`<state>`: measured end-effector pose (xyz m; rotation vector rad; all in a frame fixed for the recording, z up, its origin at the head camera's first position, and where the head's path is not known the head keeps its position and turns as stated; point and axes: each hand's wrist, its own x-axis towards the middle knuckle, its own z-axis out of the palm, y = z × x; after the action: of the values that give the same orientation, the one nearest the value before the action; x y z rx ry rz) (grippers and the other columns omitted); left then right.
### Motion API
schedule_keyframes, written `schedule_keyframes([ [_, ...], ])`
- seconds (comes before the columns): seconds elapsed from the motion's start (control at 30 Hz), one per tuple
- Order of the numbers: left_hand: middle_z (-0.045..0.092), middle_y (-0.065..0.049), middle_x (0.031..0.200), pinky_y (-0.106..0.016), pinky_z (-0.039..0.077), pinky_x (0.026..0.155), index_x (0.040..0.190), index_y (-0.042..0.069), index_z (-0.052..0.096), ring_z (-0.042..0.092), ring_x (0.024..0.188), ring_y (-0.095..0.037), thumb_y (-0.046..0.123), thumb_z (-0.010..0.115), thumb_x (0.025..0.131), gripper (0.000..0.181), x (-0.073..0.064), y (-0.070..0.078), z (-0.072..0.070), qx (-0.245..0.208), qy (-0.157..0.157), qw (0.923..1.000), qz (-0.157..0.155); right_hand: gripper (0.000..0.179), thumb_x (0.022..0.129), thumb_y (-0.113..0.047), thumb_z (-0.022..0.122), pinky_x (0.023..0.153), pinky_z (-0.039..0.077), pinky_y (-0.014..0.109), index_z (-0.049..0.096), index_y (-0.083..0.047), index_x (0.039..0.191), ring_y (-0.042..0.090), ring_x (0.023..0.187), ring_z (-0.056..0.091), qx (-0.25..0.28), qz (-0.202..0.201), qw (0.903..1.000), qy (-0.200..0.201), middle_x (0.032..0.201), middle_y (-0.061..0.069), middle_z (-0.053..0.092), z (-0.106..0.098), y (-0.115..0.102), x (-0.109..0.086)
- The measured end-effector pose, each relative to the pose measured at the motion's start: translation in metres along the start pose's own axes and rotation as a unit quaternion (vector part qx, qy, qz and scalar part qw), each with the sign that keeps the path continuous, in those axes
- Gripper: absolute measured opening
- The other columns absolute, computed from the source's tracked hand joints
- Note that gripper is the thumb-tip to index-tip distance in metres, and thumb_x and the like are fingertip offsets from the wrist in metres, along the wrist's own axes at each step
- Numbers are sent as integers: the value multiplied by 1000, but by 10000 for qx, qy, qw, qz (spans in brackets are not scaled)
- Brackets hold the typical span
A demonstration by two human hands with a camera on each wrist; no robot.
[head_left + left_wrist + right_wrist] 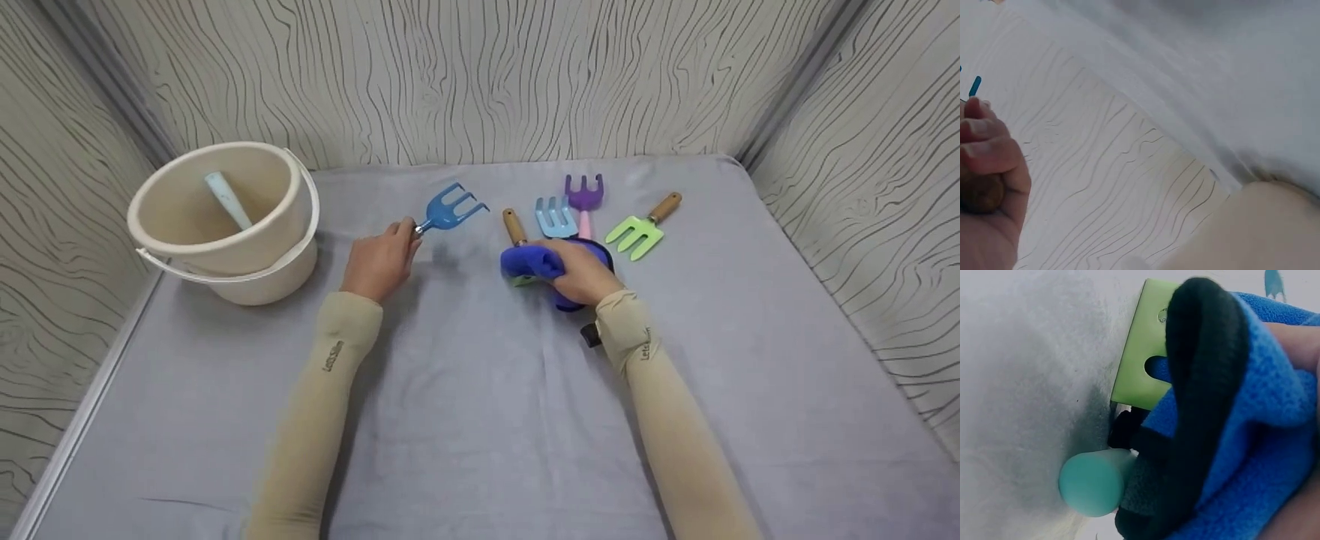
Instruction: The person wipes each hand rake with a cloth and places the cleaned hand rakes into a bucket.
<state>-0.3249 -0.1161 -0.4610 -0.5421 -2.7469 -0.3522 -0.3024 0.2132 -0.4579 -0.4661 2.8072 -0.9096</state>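
Note:
My left hand (379, 262) grips a blue three-pronged hand rake (448, 213) by its handle, prongs raised to the right. In the left wrist view the round end of its wooden handle (982, 193) shows below the curled fingers. My right hand (585, 271) grasps a bunched blue cloth (529, 261) with a dark edge. Beside this cloth, in the right wrist view, lie a green metal tool head (1137, 340) and a rounded teal end (1092, 484). A wooden handle (514, 226) sticks out behind the cloth, which partly covers the tools there.
A cream bucket (262, 283) stands at the left, a pale blue handle (227, 199) inside. Behind the cloth lie a light blue rake (556, 229) and a purple rake (585, 198). Farther right is a green fork (643, 232). A small black piece (590, 335) shows by the right wrist.

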Motion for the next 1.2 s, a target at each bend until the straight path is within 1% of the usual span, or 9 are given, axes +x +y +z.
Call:
schedule_keyframes([
  [0.23,54,-8,77,-39,44,57,107,4,52,50,62,-23,24,50,110,20,-38,15,-13,-964,-241,9948,-214,67,91,9,63,120,34,58,54,-19,151,34,144,48,-3,-14,10000,-35,152,9,57,-2,0,0],
  [0.4,45,-3,76,-34,39,61,106,5,49,47,66,-20,23,51,109,18,-53,22,-10,-1861,-761,9781,-534,65,92,8,60,120,34,57,53,-18,151,34,144,49,65,28,10000,51,151,9,58,-3,1,-2],
  [0.5,41,-1,77,-34,38,62,107,7,48,46,68,-19,25,51,109,19,-57,23,-6,-2223,-848,9688,-698,57,98,0,59,120,35,56,53,-18,152,34,143,50,118,-16,9997,192,150,10,58,-3,2,-1],
  [0.63,40,0,77,-33,38,63,107,8,48,46,69,-18,26,52,109,19,-59,26,-1,-2400,-822,9639,-804,46,104,-12,56,118,38,56,54,-13,150,38,138,55,301,-88,9972,677,145,17,61,-5,2,-1],
  [0.77,41,-1,77,-34,39,64,111,7,49,48,69,-20,25,54,108,19,-60,31,2,-2370,-736,9655,-788,42,104,-17,58,113,43,56,58,-4,144,43,128,61,788,-111,9804,1803,137,24,65,-7,-4,-4],
  [0.87,43,-2,78,-34,41,65,113,7,50,50,70,-20,25,55,108,20,-60,36,3,-2410,-721,9642,-837,42,102,-13,59,114,43,54,59,-4,143,40,129,62,1209,-478,9528,2744,138,21,65,-5,-14,-6],
  [0.97,45,-3,78,-33,42,64,114,8,49,51,70,-19,24,56,108,18,-62,40,3,-2456,-755,9617,-955,50,98,0,61,118,37,57,57,-10,147,35,134,59,1150,-1220,9346,3136,145,14,63,6,-31,-7],
  [1.1,46,-2,77,-34,41,61,113,7,50,50,67,-19,22,57,107,17,-64,45,3,-2487,-670,9629,-808,67,88,6,73,120,35,56,57,-18,148,33,140,55,-141,-2377,9323,2722,150,11,58,30,-55,-7],
  [1.2,47,-3,76,-36,41,62,111,5,50,50,67,-20,19,56,107,15,-65,47,4,-2484,-585,9654,-536,68,87,-3,80,123,32,54,58,-23,148,30,146,48,-1502,-3126,9123,2177,155,9,54,50,-66,-7],
])
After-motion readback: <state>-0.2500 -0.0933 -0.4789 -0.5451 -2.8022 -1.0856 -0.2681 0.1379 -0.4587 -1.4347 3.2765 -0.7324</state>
